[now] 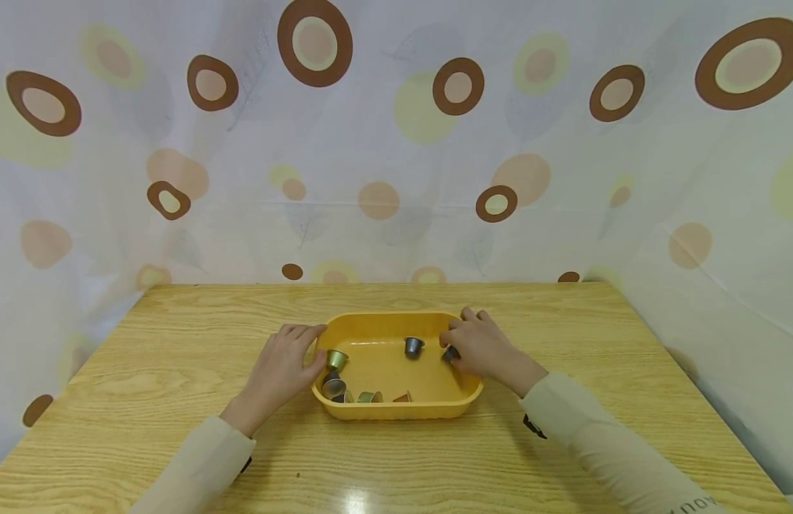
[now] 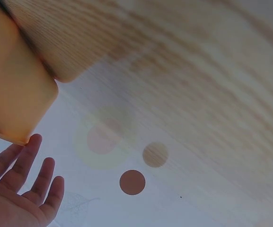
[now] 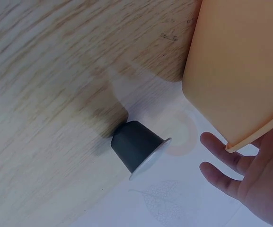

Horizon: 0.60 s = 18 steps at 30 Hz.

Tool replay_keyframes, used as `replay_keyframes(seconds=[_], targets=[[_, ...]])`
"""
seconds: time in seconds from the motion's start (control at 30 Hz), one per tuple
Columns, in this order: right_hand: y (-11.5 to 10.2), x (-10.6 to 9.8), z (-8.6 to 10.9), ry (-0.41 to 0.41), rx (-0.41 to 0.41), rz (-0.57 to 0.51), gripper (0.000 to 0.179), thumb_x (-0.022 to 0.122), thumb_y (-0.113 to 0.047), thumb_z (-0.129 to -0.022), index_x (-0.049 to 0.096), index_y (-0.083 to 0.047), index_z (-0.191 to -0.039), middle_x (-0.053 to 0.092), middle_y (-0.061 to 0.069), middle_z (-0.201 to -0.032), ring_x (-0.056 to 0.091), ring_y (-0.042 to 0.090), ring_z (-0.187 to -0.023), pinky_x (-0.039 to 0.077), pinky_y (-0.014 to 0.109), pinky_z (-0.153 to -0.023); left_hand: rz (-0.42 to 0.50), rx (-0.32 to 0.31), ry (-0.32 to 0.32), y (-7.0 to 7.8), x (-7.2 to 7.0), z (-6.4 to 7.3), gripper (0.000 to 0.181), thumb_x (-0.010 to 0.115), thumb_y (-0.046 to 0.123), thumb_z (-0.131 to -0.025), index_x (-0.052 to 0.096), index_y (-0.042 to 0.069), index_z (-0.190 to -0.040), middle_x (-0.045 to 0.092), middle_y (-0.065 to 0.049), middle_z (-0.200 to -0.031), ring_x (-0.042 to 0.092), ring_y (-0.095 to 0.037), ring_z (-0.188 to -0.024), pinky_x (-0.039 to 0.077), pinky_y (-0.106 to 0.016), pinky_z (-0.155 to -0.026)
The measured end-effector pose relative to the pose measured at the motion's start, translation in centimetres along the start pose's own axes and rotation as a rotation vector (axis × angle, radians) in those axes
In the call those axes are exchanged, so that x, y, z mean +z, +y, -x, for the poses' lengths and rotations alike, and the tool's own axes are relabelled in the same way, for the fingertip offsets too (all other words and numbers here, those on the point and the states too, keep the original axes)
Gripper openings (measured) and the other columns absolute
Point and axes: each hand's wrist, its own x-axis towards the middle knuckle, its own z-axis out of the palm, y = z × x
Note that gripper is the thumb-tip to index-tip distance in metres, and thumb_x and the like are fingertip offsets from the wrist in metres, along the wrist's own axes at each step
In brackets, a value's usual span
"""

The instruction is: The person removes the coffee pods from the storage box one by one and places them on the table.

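I have the yellow plastic tray [image 1: 397, 412] on the table at lower centre of the head frame, capsules inside. My left hand [image 1: 282, 360] is loosely spread, fingertips touching the tray's left end. My right hand [image 1: 482, 346] reaches over the right end, two fingers spread outside; its other fingertips are hidden, so I can't tell whether it holds the partly covered dark capsule [image 1: 452, 353]. The near wall cuts off the lowest capsules.

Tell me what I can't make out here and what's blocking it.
Head view: rightmost dark capsule, partly hidden by the right hand.
Head view: orange capsule, lower part hidden by the yellow tray.
Head view: sleeve lettering, cut off by the bottom edge.
Left wrist view: left hand, cut off by the frame edge.
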Motion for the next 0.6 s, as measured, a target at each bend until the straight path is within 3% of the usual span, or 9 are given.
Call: replay_keyframes(seconds=[0.23,0.6], targets=[[0.1,0.04,-0.05,-0.034,-0.011,-0.093,0.022,0.074,-0.02,-0.074,0.068,-0.021,-0.095,0.06,-0.001,-0.095,0.044,0.024,-0.086,0.04,0.045,-0.078,-0.008,-0.007,-0.009,0.02,-0.07,-0.03,0.038,0.057,0.023,-0.085,0.059,0.01,-0.121,0.065,-0.006,-0.11,0.055,-0.027,-0.104,0.046,-0.044,-0.085],[0.05,0.09,-0.16,-0.065,0.006,-0.08,0.02,0.073,-0.026,-0.075,0.068,-0.021,-0.093,0.061,-0.001,-0.092,0.043,0.022,-0.084,0.037,0.042,-0.076,-0.012,-0.022,-0.017,0.01,0.07,-0.12,0.038,0.057,0.023,-0.085,0.059,0.01,-0.121,0.065,-0.005,-0.11,0.055,-0.026,-0.105,0.046,-0.044,-0.085]])
